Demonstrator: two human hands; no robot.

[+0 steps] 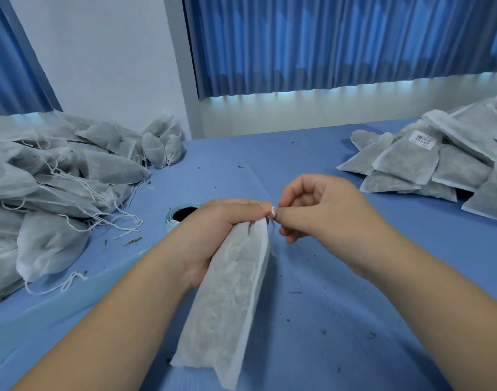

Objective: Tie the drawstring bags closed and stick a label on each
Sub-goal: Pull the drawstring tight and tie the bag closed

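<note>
Your left hand [213, 235] grips the gathered neck of a long white non-woven drawstring bag [227, 300] packed with dried greenish herb, fingers [241, 206] curled round it, the bag slanting down toward you over the blue table [340, 306]. Just beside it, your right hand [320, 210] pinches the bag's thin white drawstring [272, 212] between thumb and forefinger at the bag's mouth, the other fingers curled in. Behind your left hand sits a pale teal roll [182, 214], partly hidden. At far left lies a heap of grey filled bags [58, 187] with loose strings; at right, well apart, a stack of flat bags [439, 170], one bearing a white barcode label [423, 139]. Blue pleated curtains [326, 43] hang behind.
</note>
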